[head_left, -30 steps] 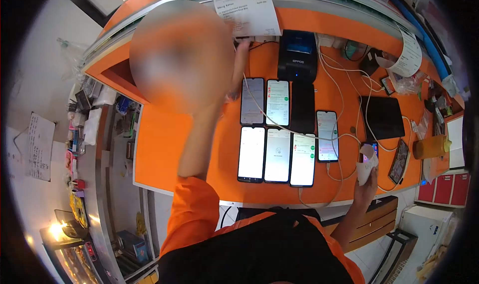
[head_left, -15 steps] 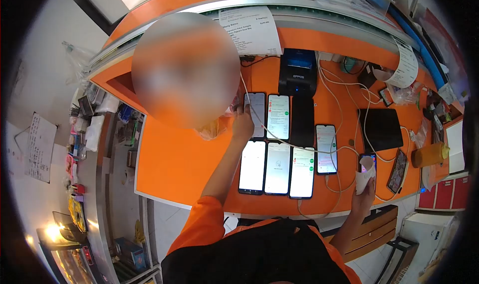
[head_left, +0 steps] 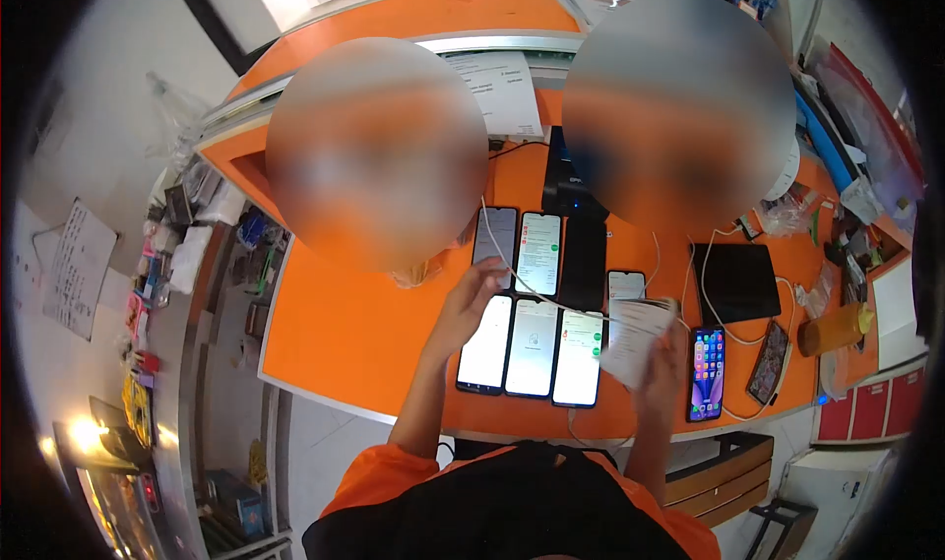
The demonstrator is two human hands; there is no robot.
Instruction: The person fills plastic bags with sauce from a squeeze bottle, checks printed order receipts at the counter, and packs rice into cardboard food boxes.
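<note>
My right hand [head_left: 660, 371] grips a curled printed paper receipt [head_left: 635, 342], which partly covers a lit phone [head_left: 626, 282] behind it. My left hand [head_left: 465, 309] is empty, its fingers apart, over the left edge of the phones. Closest to its fingertips are a dim-screened phone [head_left: 495, 240] and a white-screened phone [head_left: 484, 348]. Beside these lie a phone showing a list [head_left: 539, 255], a phone with a pale screen [head_left: 530, 348] and another lit phone [head_left: 578, 358]. A black slab [head_left: 585, 260] lies at the end of the upper row.
White cables [head_left: 522, 282] run across the phones and the orange counter [head_left: 345, 334]. A black receipt printer [head_left: 571, 188] stands behind, partly hidden by a blur. To the right are a phone with app icons [head_left: 707, 373], a black flat case [head_left: 736, 282] and an amber bottle [head_left: 832, 332].
My right hand has moved left with the receipt, uncovering the phone with app icons. My left hand has drawn back from the dim-screened phone towards me. The view has shifted slightly.
</note>
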